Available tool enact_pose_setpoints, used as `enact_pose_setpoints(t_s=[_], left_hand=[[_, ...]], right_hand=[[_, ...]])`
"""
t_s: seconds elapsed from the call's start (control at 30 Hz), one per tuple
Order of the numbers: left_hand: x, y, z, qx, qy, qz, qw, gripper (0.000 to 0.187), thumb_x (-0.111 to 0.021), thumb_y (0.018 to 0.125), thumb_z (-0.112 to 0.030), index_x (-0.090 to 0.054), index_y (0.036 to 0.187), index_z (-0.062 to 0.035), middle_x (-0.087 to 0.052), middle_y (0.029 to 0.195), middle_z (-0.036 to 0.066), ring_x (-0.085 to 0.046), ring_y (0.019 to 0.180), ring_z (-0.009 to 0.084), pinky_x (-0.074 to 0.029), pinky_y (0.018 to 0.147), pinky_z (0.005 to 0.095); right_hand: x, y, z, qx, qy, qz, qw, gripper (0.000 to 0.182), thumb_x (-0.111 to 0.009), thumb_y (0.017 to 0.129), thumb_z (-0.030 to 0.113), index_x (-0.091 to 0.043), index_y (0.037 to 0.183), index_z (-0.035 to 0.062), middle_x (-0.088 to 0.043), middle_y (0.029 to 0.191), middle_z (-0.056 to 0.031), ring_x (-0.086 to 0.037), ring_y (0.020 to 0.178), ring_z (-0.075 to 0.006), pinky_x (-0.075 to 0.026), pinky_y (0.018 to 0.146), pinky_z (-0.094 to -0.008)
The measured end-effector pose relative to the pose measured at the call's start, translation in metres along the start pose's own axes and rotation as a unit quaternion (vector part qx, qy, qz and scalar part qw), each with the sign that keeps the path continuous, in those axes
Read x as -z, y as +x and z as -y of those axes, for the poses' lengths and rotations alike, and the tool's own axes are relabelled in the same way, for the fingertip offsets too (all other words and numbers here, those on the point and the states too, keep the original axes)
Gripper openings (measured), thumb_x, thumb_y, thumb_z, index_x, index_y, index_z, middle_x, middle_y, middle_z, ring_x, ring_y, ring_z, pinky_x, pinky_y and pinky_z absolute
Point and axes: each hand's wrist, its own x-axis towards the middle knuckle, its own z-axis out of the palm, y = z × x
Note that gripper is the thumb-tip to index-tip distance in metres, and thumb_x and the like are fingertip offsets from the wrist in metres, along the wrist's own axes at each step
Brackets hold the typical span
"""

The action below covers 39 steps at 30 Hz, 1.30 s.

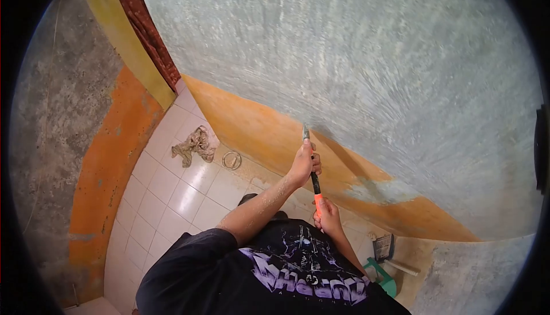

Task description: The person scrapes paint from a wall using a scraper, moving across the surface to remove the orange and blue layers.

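Both my hands grip a long-handled scraper (316, 184) with a grey metal tip, a black shaft and an orange grip. My left hand (303, 165) is closed around the upper part, just below the metal tip. Lower down, my right hand (328, 216) wraps the orange end. The tip meets or nearly meets the grey wall (366, 74), close to where the grey gives way to the orange lower band (258, 117). Pale specks cover my left forearm. The blade's edge is too small to make out.
A crumpled, stained rag (196, 145) and a ring-shaped roll (231, 160) lie on the white tiled floor (177, 197). At lower right are a green plastic stool (385, 278) and a dark slotted tray (384, 247). A red-brown door frame (146, 25) borders the wall at left.
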Motion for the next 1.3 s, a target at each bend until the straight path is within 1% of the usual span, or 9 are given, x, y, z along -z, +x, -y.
enact_pose_setpoints(t_s=[0.07,0.17,0.23,0.47,0.77,0.87,1.03,1.3], left_hand=[[-0.014,0.0,0.01,0.009,0.012,0.019,1.0,0.043,-0.031,0.101,-0.059,-0.036,0.099,-0.0168,-0.027,0.058,-0.002,-0.029,0.048,0.0105,-0.034,0.05,0.03],[-0.033,0.001,0.024,0.028,0.03,0.048,0.998,0.042,-0.032,0.101,-0.058,-0.035,0.099,-0.0167,-0.028,0.059,-0.002,-0.03,0.049,0.0101,-0.035,0.051,0.0296],[-0.04,0.005,0.031,0.039,0.044,0.062,0.996,0.041,-0.032,0.101,-0.058,-0.035,0.099,-0.0167,-0.028,0.059,-0.002,-0.03,0.049,0.0098,-0.035,0.051,0.0295],[-0.046,0.009,0.04,0.026,0.074,0.055,0.995,0.042,-0.032,0.101,-0.058,-0.034,0.098,-0.016,-0.028,0.059,-0.002,-0.031,0.049,0.0098,-0.036,0.051,0.0293],[-0.045,0.012,0.045,0.027,0.069,0.059,0.996,0.042,-0.031,0.102,-0.057,-0.033,0.099,-0.0151,-0.029,0.059,-0.002,-0.032,0.049,0.0103,-0.037,0.051,0.0296],[-0.043,0.012,0.046,0.027,0.078,0.049,0.995,0.042,-0.031,0.102,-0.057,-0.033,0.099,-0.0152,-0.029,0.059,-0.002,-0.032,0.049,0.0105,-0.038,0.051,0.0298],[-0.044,0.012,0.045,0.027,0.075,0.049,0.996,0.042,-0.031,0.102,-0.057,-0.033,0.098,-0.0151,-0.028,0.058,-0.001,-0.032,0.048,0.0106,-0.039,0.051,0.0301],[-0.041,0.014,0.046,0.024,0.061,0.036,0.997,0.043,-0.033,0.101,-0.058,-0.033,0.099,-0.0151,-0.029,0.058,-0.001,-0.031,0.048,0.0104,-0.037,0.051,0.0298]], right_hand=[[0.012,-0.01,-0.004,0.003,0.01,-0.012,1.0,0.041,-0.038,0.104,0.042,-0.053,0.104,0.0038,-0.043,0.052,-0.0019,-0.037,0.035,-0.01,-0.03,0.035,-0.0251],[0.027,-0.017,-0.013,0.013,0.043,-0.034,0.998,0.041,-0.037,0.105,0.042,-0.053,0.104,0.0036,-0.043,0.052,-0.0019,-0.037,0.036,-0.0105,-0.031,0.035,-0.0257],[0.035,-0.02,-0.017,0.0,0.056,-0.043,0.998,0.041,-0.036,0.105,0.042,-0.053,0.105,0.0037,-0.042,0.052,-0.0018,-0.037,0.036,-0.0108,-0.031,0.035,-0.0259],[0.046,-0.015,-0.023,-0.01,0.103,-0.028,0.994,0.043,-0.038,0.104,0.043,-0.054,0.103,0.003,-0.042,0.052,-0.001,-0.036,0.036,-0.0098,-0.031,0.036,-0.025],[0.05,-0.017,-0.02,-0.022,0.099,-0.033,0.994,0.043,-0.038,0.104,0.044,-0.055,0.102,0.0041,-0.042,0.051,-0.0007,-0.035,0.036,-0.0099,-0.029,0.035,-0.0252],[0.05,-0.009,-0.036,-0.014,0.06,-0.043,0.997,0.044,-0.038,0.104,0.044,-0.055,0.101,0.0039,-0.042,0.05,-0.001,-0.035,0.035,-0.0099,-0.029,0.035,-0.0256],[0.05,-0.011,-0.029,-0.005,0.076,-0.038,0.996,0.043,-0.038,0.104,0.043,-0.056,0.1,0.0037,-0.042,0.05,-0.0004,-0.035,0.035,-0.0099,-0.028,0.035,-0.0255],[0.054,-0.008,-0.026,-0.013,0.06,-0.041,0.997,0.043,-0.038,0.104,0.042,-0.057,0.1,0.0033,-0.041,0.049,0.0004,-0.034,0.035,-0.0095,-0.027,0.035,-0.0254]])
